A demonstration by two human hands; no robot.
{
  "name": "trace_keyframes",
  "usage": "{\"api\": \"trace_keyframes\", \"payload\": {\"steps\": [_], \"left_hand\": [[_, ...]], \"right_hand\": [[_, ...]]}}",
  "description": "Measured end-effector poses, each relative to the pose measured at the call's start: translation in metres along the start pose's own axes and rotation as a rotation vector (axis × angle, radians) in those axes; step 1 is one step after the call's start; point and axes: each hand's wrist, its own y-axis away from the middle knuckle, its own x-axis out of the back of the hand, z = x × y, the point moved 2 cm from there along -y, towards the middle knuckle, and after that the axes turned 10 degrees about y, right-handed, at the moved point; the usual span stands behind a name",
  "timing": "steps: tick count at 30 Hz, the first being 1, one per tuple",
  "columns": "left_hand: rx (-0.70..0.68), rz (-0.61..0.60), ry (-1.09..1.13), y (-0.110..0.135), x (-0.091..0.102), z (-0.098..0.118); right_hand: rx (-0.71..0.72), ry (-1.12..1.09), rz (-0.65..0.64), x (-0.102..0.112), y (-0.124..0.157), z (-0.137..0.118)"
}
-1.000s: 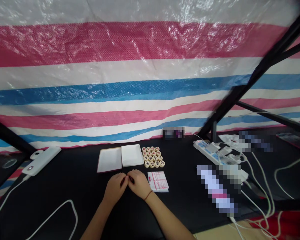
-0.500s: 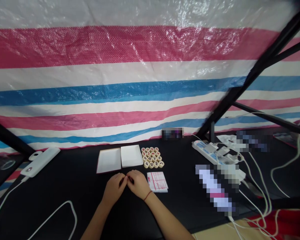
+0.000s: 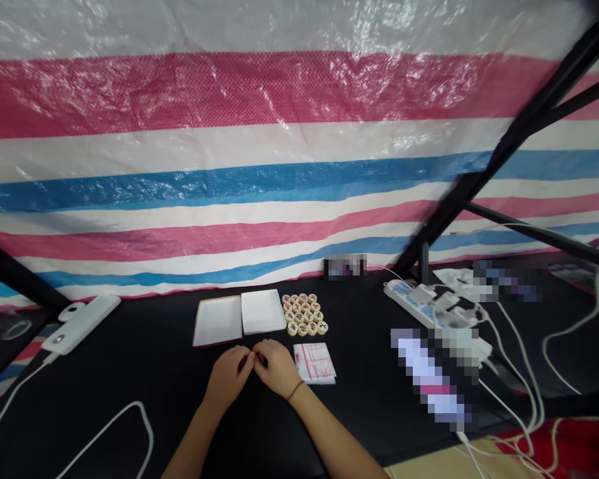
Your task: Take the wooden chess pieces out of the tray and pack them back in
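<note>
My left hand (image 3: 228,376) and my right hand (image 3: 275,368) meet at the fingertips on the black tabletop (image 3: 144,359), curled toward each other. If anything lies between the fingers, it is hidden. Just beyond them lie two flat white trays, the left (image 3: 217,320) and the right (image 3: 263,311). Round wooden xiangqi pieces (image 3: 304,314) stand in a tight block to the right of the trays. A folded paper sheet with a red grid (image 3: 314,363) lies beside my right hand, which has a red cord around its wrist.
A white power bank (image 3: 82,324) with a white cable lies to the left. On the right, a power strip (image 3: 429,305) holds several plugs, and white cables trail forward. Blurred objects sit beyond it. A striped tarpaulin (image 3: 299,199) and black metal struts (image 3: 509,159) stand behind the table.
The view has shifted slightly. My hands, the trays and the pieces stay in the same places on the table.
</note>
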Motion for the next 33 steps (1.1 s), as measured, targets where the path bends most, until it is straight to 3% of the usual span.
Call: {"api": "trace_keyframes", "payload": {"steps": [33], "left_hand": [[0.028, -0.036, 0.025, 0.0005, -0.0031, -0.0057]], "right_hand": [[-0.018, -0.048, -0.025, -0.0008, 0.0002, 0.0021]]}}
